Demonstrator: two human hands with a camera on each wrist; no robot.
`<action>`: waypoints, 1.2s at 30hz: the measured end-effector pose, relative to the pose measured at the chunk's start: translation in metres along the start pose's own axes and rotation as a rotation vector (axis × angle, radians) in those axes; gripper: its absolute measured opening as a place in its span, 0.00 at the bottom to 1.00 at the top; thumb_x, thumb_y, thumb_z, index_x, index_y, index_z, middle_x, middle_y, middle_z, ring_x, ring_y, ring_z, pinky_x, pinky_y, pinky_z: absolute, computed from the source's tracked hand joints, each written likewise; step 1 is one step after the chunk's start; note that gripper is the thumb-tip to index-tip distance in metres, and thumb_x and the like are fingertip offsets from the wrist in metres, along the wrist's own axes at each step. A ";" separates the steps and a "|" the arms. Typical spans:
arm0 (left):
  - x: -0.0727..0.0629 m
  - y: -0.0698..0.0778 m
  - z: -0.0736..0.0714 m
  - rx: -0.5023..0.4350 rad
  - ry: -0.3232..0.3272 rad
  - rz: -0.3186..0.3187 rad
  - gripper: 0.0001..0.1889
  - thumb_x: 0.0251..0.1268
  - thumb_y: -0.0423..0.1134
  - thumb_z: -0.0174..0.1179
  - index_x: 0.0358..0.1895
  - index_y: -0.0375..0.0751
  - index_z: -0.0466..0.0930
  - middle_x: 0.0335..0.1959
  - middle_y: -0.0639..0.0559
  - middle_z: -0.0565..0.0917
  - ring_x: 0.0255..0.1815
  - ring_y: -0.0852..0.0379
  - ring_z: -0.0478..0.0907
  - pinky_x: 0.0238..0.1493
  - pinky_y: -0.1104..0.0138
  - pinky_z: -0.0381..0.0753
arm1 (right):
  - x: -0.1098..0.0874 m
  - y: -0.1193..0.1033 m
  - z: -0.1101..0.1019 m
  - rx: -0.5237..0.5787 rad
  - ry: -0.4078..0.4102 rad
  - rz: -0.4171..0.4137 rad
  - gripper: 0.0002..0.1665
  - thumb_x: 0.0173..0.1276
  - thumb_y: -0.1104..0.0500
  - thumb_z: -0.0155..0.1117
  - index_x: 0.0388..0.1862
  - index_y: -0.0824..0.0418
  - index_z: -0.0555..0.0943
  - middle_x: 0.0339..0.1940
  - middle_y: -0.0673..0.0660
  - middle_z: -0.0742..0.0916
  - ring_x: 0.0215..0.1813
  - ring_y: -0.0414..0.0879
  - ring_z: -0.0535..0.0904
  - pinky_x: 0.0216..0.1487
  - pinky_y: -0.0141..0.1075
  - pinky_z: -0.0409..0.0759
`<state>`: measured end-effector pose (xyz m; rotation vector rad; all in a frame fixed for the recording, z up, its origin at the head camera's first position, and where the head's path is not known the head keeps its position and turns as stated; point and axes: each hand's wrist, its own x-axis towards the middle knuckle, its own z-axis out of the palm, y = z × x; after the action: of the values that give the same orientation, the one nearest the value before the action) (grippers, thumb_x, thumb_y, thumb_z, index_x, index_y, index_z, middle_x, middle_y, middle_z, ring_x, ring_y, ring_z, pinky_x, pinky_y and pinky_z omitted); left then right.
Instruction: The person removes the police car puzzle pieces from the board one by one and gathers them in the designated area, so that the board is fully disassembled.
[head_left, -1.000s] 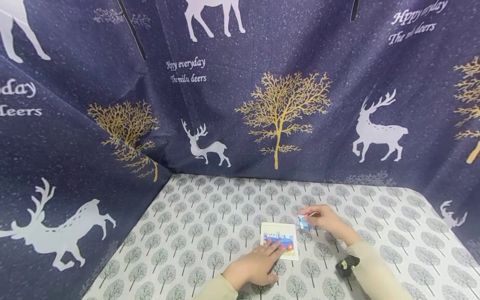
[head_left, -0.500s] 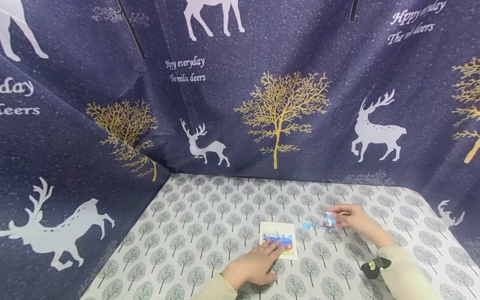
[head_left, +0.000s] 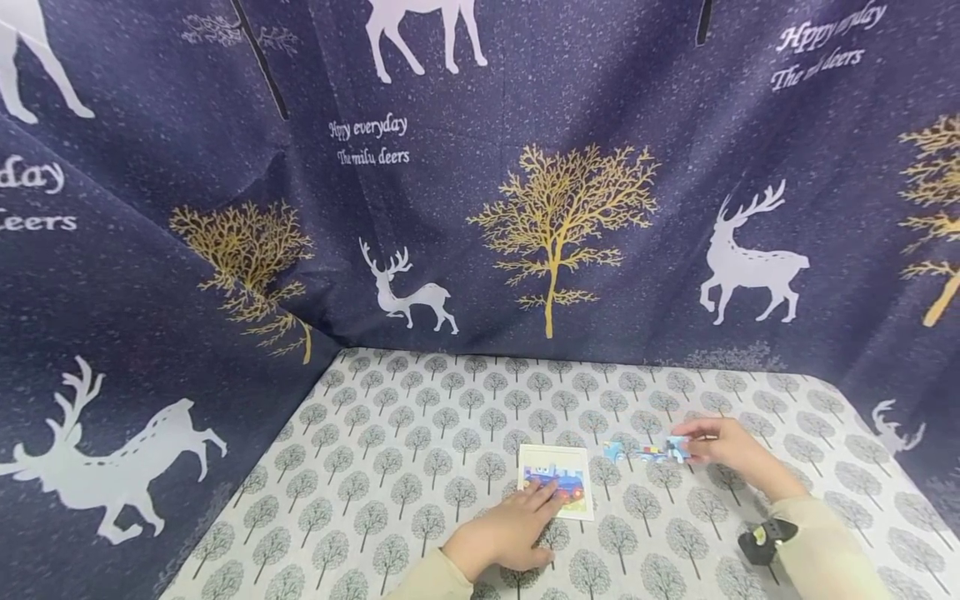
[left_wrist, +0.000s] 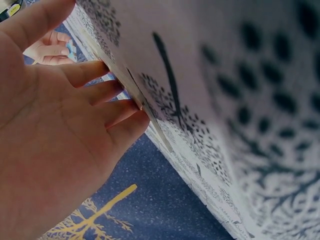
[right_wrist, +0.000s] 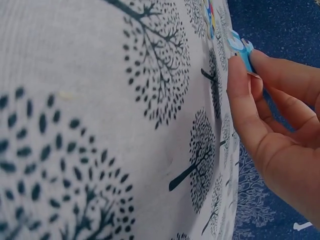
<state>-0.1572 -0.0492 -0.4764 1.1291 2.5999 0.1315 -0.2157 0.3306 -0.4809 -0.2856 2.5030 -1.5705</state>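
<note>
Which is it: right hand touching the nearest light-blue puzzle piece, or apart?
Touching: the right wrist view shows the right hand pinching the puzzle piece between thumb and finger.

Navy fabric (head_left: 465, 200) speckled with white hangs behind and along the left, meeting in a creased corner, with soft vertical folds toward the right. It bears golden trees (head_left: 552, 250), pale deer (head_left: 756, 265) and white lettering (head_left: 369, 127) reading "Hppy everyday" and "The milu deers"; the upper deer are cut off by the top edge. Below, a white cloth (head_left: 420, 400) printed with rows of dark grey trees (head_left: 392, 552) covers the flat bench (head_left: 300, 508). The light is soft and fairly even.
</note>
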 end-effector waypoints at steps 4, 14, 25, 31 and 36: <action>0.000 0.000 0.000 -0.011 -0.010 -0.002 0.40 0.65 0.53 0.58 0.77 0.49 0.50 0.78 0.51 0.50 0.77 0.48 0.48 0.73 0.57 0.58 | -0.001 0.004 -0.001 0.028 0.002 0.016 0.22 0.63 0.69 0.63 0.52 0.83 0.73 0.48 0.76 0.81 0.37 0.50 0.86 0.41 0.40 0.85; -0.001 -0.001 0.000 -0.018 -0.006 -0.013 0.41 0.65 0.54 0.59 0.77 0.50 0.50 0.78 0.52 0.50 0.77 0.48 0.49 0.73 0.57 0.58 | 0.001 0.013 0.001 -0.002 0.038 0.046 0.20 0.58 0.72 0.65 0.48 0.83 0.76 0.39 0.65 0.81 0.34 0.49 0.84 0.38 0.38 0.86; -0.001 -0.001 -0.001 -0.010 0.003 -0.004 0.40 0.65 0.54 0.58 0.76 0.48 0.52 0.78 0.52 0.50 0.77 0.49 0.48 0.73 0.58 0.57 | 0.004 0.008 -0.002 -0.186 0.093 0.107 0.15 0.59 0.68 0.67 0.44 0.76 0.81 0.37 0.63 0.84 0.33 0.51 0.84 0.34 0.38 0.85; 0.000 -0.001 0.000 0.001 0.016 -0.003 0.41 0.64 0.54 0.58 0.76 0.48 0.52 0.78 0.52 0.51 0.77 0.48 0.49 0.73 0.59 0.58 | 0.004 0.003 -0.001 -0.213 0.094 0.121 0.13 0.58 0.69 0.67 0.42 0.76 0.81 0.34 0.60 0.85 0.31 0.50 0.84 0.33 0.38 0.85; -0.001 0.000 -0.001 -0.002 0.010 0.000 0.41 0.65 0.54 0.58 0.77 0.49 0.51 0.78 0.51 0.51 0.77 0.48 0.49 0.72 0.58 0.59 | 0.004 0.002 -0.001 -0.207 0.087 0.127 0.14 0.57 0.70 0.67 0.41 0.77 0.81 0.32 0.59 0.84 0.30 0.50 0.84 0.33 0.38 0.85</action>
<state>-0.1574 -0.0500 -0.4756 1.1301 2.6078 0.1399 -0.2200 0.3316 -0.4824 -0.0841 2.6953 -1.3067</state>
